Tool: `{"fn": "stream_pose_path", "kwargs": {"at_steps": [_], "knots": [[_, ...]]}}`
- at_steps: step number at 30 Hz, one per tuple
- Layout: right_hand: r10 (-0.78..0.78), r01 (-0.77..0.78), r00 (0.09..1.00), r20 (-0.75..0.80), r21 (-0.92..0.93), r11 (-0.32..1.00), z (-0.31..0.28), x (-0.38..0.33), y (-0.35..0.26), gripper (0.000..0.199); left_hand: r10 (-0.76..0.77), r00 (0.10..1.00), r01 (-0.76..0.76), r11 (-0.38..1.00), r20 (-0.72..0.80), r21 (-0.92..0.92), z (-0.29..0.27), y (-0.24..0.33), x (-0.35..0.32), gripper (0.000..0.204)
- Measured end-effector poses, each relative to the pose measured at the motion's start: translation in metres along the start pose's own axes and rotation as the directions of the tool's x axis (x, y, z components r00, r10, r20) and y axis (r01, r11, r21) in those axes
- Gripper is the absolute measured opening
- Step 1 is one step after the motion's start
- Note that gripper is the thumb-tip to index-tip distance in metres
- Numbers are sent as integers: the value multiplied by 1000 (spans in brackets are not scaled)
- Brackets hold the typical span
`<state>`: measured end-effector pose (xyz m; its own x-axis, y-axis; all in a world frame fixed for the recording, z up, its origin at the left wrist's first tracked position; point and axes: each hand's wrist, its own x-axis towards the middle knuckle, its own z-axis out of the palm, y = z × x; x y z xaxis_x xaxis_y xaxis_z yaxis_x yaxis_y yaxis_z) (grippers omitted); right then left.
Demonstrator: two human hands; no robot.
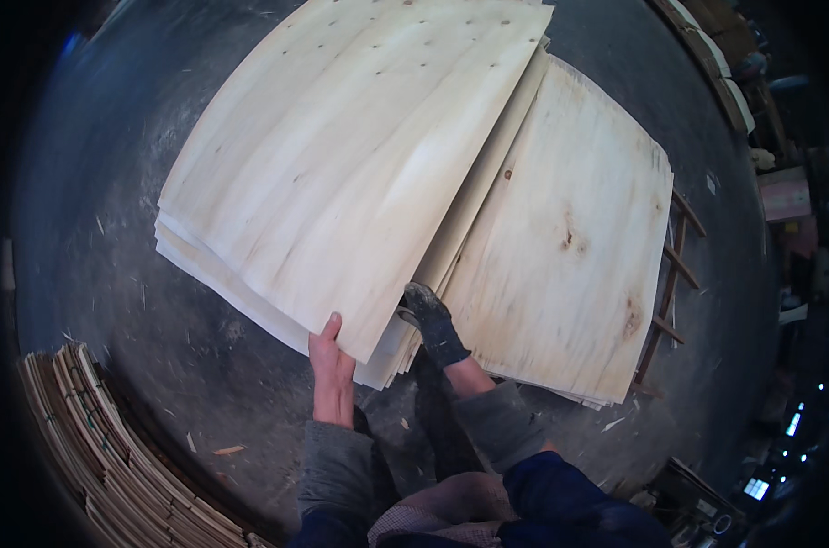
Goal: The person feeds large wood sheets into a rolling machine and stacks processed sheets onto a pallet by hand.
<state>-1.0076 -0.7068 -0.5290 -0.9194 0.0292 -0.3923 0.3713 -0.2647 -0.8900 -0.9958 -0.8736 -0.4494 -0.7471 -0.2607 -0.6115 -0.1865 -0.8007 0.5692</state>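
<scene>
A large pale wood veneer sheet (341,164) with small dark knots lies slantwise over other sheets on the left. My bare left hand (330,352) pinches its near edge, thumb on top and fingers hidden beneath. At the same sheet's right edge, close to the near corner, is my right hand (430,320) in a dark glove; its fingers are curled at the edge and partly hidden. To the right rests a stack of veneer sheets (560,237), its top one marked by brown knots. A dark gap shows between the slanted sheet and this stack.
Bundled thin wood sheets (113,457) stand at the lower left. A wooden slatted frame (675,274) sticks out beyond the stack's right side. Wood scraps (229,449) litter the dark floor (95,247). More stacked material (784,192) lines the far right.
</scene>
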Motion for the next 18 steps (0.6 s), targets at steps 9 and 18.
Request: {"fn": "stream_pose_path", "kwargs": {"at_steps": [9,18], "knots": [[484,-450,854,-189,197,871,-18,34,63,54,-153,943,192,975,-297,107,-122,-83,43,43],[273,-434,859,-433,-333,837,35,23,17,65,-371,880,384,923,-298,-13,-143,-77,49,42]]}}
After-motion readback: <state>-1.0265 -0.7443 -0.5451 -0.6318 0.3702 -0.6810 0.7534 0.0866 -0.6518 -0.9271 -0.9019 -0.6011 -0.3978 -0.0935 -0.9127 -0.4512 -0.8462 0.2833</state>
